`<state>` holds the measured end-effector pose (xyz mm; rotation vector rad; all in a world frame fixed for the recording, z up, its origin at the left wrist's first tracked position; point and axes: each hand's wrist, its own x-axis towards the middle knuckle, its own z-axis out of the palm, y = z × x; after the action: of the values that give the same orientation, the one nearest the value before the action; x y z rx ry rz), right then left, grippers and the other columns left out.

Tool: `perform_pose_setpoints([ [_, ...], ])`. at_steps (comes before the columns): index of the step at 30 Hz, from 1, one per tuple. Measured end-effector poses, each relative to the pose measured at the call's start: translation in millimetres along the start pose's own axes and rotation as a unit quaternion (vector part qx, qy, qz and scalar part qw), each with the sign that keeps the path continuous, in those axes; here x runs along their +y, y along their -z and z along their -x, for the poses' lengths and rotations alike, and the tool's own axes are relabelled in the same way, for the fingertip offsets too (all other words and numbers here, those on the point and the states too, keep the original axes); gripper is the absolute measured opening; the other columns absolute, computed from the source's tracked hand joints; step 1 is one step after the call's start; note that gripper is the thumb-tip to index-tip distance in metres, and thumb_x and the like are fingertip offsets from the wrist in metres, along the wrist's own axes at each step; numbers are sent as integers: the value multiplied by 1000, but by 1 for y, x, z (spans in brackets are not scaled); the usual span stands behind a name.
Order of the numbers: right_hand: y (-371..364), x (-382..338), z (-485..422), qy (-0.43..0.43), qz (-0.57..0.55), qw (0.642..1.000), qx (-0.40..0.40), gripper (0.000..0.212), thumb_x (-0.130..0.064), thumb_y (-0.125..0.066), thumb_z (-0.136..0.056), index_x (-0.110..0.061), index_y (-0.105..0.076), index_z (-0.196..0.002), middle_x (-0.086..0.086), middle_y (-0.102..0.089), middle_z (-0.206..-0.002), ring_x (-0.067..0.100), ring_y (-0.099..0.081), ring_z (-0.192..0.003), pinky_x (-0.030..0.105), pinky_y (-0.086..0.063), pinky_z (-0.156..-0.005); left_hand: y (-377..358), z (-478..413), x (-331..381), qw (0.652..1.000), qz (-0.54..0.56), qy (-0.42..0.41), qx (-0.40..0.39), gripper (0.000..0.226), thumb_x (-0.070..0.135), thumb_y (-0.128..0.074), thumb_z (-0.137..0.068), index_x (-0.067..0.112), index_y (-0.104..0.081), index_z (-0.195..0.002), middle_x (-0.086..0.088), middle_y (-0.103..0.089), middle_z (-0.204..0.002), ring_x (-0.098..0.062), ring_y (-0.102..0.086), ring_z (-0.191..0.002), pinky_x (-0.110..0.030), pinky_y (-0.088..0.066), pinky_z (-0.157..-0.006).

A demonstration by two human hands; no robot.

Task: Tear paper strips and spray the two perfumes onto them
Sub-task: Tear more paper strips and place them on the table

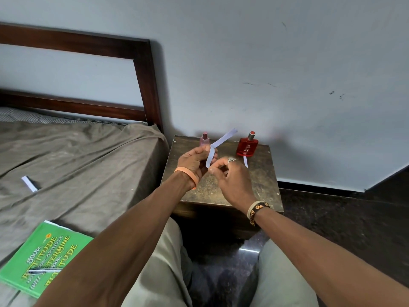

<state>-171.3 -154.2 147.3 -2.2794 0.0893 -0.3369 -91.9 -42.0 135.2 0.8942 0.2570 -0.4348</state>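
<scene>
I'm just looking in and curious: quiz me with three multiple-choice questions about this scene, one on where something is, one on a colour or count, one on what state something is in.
1. Where does the green book lie?
A. on the bed
B. on the small wooden table
C. on the floor

2. How many perfume bottles stand on the small wooden table?
A. one
B. two
C. four

3. What is happening with the paper strip?
A. it lies flat on the table
B. it is held between both hands
C. it is tucked under a bottle

Answers:
1 A, the book rests on the brown bed cover.
2 B, a pink bottle and a red bottle.
3 B, the left hand and right hand both pinch it.
</scene>
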Motion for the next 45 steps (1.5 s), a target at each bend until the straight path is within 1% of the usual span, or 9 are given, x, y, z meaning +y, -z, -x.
perform_pose_setpoints([
  [4,9,1,-7,-60,-70,994,56,6,-24,-64,-92,-18,-65,-92,-11,-66,-84,-1,-61,-74,15,-46,-64,0,-1,-4,1000,-28,-5,2,14,1,-65,-85,-2,-68,-98,-14,-73,-84,-22,-70,-72,-33,-60,-65],
  [9,32,-11,-21,-181,-261,948,-26,25,-35,-69,-80,-14,-71,-92,12,-76,-86,24,-73,-79,38,-60,-73,-3,2,-6,995,-93,-21,-28,7,1,-66,-84,6,-71,-87,-9,-73,-74,-16,-68,-66,-27,-58,-69],
  [12,45,-8,-29,-196,-213,954,-84,36,-51,-73,-78,-16,-76,-87,9,-76,-80,19,-74,-73,35,-62,-68,-5,3,-5,986,-156,-46,-28,9,0,-69,-82,8,-72,-86,-7,-73,-73,-15,-68,-66,-26,-58,-69],
  [17,47,7,-46,-148,-3,981,-123,11,-24,-80,-80,-15,-77,-86,0,-75,-76,16,-73,-73,39,-62,-76,-5,0,-7,958,-273,-72,-49,11,1,-71,-80,10,-73,-87,-4,-70,-70,-13,-61,-62,-22,-57,-63],
  [20,44,7,-48,-109,90,982,-126,11,-26,-75,-84,-17,-78,-79,-2,-73,-71,16,-71,-71,41,-61,-75,-5,0,-9,952,-289,-75,-62,12,1,-70,-81,10,-73,-88,-5,-68,-69,-12,-59,-60,-22,-57,-63],
  [27,40,11,-55,-106,119,978,-133,12,-28,-80,-80,-17,-78,-79,-7,-68,-65,10,-65,-65,31,-58,-67,2,-4,-12,941,-324,-73,-67,18,2,-68,-83,-2,-70,-101,-6,-68,-71,-8,-60,-57,-21,-57,-63],
  [31,31,12,-60,-75,193,965,-159,12,-29,-76,-83,-19,-77,-76,-5,-73,-77,7,-61,-65,22,-43,-52,6,-7,-12,937,-337,-53,-77,5,3,-68,-84,4,-71,-88,-4,-69,-70,-11,-59,-60,-25,-57,-66],
  [36,21,12,-59,-63,199,961,-182,14,-22,-72,-83,-14,-78,-74,-1,-75,-79,16,-68,-73,36,-59,-69,16,-14,-16,936,-346,-52,-46,3,5,-71,-82,7,-72,-83,-3,-69,-68,-11,-60,-59,-23,-57,-63],
  [45,5,19,-66,-61,207,956,-199,14,-25,-77,-82,-22,-74,-69,-6,-72,-79,14,-67,-74,30,-53,-68,32,-27,-16,931,-359,-24,-61,7,5,-68,-84,10,-72,-85,-7,-69,-75,-11,-62,-62,-21,-56,-62],
])
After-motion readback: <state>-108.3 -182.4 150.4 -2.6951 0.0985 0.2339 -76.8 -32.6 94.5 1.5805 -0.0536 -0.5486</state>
